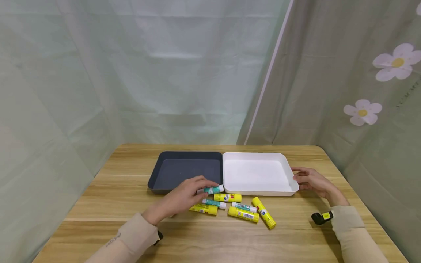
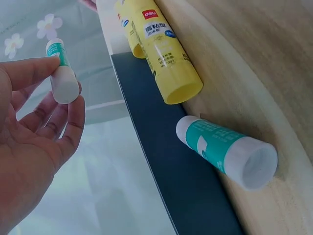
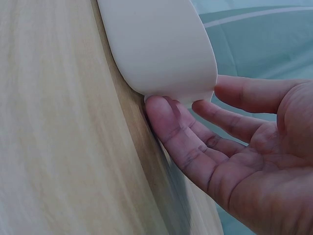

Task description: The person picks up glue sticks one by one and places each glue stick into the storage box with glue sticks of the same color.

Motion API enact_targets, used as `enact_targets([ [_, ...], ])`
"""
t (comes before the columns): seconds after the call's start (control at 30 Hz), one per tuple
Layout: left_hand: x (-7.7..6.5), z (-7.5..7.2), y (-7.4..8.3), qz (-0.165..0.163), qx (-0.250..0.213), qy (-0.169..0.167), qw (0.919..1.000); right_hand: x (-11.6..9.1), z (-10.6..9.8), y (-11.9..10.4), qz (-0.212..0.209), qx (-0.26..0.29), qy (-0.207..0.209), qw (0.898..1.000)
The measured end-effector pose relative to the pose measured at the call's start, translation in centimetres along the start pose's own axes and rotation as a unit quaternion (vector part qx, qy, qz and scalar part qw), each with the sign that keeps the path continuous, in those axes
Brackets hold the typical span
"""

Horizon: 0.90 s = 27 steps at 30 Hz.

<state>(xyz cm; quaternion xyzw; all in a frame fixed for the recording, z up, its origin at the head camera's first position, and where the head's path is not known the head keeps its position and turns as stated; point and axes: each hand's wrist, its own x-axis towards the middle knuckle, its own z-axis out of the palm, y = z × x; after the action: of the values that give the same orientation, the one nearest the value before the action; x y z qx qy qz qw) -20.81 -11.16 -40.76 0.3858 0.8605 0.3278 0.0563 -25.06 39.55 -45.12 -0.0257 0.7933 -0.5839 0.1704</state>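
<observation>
My left hand pinches a white-and-teal glue stick between thumb and fingers, above the front edge of the dark tray. In the left wrist view this glue stick is held up, clear of the table. Below it lie a yellow glue stick and another teal glue stick. At the white tray's right end, my right hand touches the outer wall. The right wrist view shows its fingertips against the tray's lower corner and rim.
More glue sticks lie on the wooden table in front of the trays: a yellow one at an angle, a yellow one and a teal one side by side, and a yellow one partly behind my left hand. Curtains surround the table.
</observation>
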Motion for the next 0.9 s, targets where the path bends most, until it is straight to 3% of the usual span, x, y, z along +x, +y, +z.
enact_targets([
  [0.63,1.9,-0.9,-0.7,-0.009,0.008,0.019,0.9997,0.0,-0.1,0.0,-0.002,-0.002,-0.001,1.000],
  [0.9,3.0,-1.1,-1.1,0.002,-0.016,0.020,0.9997,0.0,0.0,-0.2,0.001,-0.005,0.002,1.000],
])
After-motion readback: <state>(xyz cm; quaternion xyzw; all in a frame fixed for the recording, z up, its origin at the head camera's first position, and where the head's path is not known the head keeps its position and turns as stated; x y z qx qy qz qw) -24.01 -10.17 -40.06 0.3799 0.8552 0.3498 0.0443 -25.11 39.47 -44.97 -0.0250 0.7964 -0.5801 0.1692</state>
